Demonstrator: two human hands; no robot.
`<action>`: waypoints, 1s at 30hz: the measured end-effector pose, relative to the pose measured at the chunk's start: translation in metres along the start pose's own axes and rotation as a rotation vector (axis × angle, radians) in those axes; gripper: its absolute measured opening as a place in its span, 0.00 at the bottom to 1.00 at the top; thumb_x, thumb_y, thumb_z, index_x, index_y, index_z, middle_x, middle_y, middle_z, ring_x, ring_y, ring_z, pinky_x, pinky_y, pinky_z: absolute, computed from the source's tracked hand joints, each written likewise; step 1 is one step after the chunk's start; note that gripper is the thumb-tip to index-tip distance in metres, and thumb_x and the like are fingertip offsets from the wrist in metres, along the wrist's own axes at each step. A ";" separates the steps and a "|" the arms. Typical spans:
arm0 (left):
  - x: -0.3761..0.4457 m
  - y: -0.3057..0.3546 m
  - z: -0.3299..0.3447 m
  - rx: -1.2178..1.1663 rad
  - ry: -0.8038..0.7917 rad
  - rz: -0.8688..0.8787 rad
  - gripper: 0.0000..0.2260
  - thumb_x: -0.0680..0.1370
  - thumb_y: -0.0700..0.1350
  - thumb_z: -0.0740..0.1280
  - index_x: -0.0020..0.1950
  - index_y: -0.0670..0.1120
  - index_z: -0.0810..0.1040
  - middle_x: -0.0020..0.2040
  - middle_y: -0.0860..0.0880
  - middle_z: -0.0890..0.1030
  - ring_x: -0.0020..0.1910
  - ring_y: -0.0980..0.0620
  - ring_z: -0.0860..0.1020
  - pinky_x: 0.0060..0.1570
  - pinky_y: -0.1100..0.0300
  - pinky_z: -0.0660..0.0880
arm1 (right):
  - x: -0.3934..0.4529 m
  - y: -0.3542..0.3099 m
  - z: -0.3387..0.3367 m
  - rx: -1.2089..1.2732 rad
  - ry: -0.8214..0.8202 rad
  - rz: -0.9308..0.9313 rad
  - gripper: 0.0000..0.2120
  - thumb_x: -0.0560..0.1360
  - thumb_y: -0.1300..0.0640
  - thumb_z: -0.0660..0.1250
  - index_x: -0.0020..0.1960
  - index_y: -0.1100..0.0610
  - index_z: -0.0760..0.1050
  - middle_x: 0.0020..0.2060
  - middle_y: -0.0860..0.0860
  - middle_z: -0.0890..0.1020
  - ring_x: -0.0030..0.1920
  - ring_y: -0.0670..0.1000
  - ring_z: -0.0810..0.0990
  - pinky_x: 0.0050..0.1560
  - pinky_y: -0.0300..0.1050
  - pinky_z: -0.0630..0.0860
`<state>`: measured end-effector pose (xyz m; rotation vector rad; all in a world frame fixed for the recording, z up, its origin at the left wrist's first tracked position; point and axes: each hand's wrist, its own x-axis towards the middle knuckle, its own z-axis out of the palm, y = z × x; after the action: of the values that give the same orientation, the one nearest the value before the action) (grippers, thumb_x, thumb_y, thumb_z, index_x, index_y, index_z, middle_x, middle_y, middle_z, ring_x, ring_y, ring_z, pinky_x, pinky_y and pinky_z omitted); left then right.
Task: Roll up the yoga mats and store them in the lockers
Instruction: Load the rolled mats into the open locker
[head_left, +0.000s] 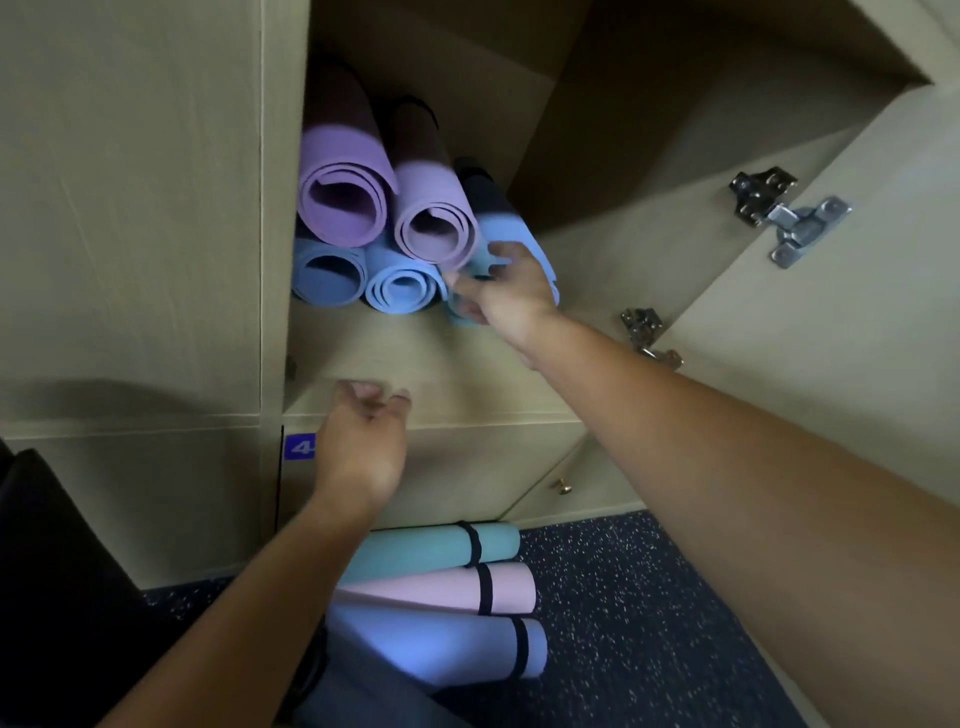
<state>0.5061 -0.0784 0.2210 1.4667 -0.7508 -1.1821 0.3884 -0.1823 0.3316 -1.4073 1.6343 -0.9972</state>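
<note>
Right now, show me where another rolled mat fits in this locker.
Free: the locker's right half, between the blue mat under the right hand and the right wall; also the bare shelf front. Crowded: the left, where mats stack two high.

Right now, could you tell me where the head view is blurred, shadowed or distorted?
Head view: the right hand on the blue mat is motion-blurred; the purple mats fade into deep shadow at the locker's back; wide-angle distortion bends the locker edges; the floor mats lie dim.
</note>
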 end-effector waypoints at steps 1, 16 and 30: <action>-0.003 -0.003 0.000 0.025 -0.014 0.008 0.09 0.79 0.50 0.71 0.54 0.47 0.75 0.45 0.48 0.81 0.50 0.38 0.82 0.50 0.46 0.76 | -0.013 0.008 -0.007 -0.007 0.020 -0.016 0.29 0.75 0.61 0.76 0.71 0.59 0.67 0.55 0.54 0.78 0.39 0.55 0.80 0.32 0.35 0.77; -0.038 -0.107 0.027 0.974 -0.666 0.181 0.10 0.78 0.51 0.72 0.53 0.46 0.78 0.49 0.45 0.82 0.51 0.43 0.81 0.53 0.52 0.77 | -0.197 0.243 -0.059 -0.016 0.021 0.387 0.16 0.75 0.61 0.76 0.60 0.59 0.76 0.52 0.57 0.82 0.36 0.52 0.81 0.35 0.39 0.77; 0.014 -0.211 0.015 1.769 -1.044 0.168 0.33 0.79 0.61 0.67 0.79 0.48 0.63 0.77 0.41 0.66 0.73 0.40 0.69 0.71 0.48 0.68 | -0.270 0.401 0.000 -0.084 -0.281 0.889 0.24 0.79 0.48 0.70 0.70 0.58 0.70 0.58 0.58 0.79 0.50 0.56 0.81 0.45 0.48 0.81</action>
<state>0.4677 -0.0447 0.0157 1.8108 -3.0907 -0.9791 0.2550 0.1227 -0.0191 -0.6699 1.8120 -0.2045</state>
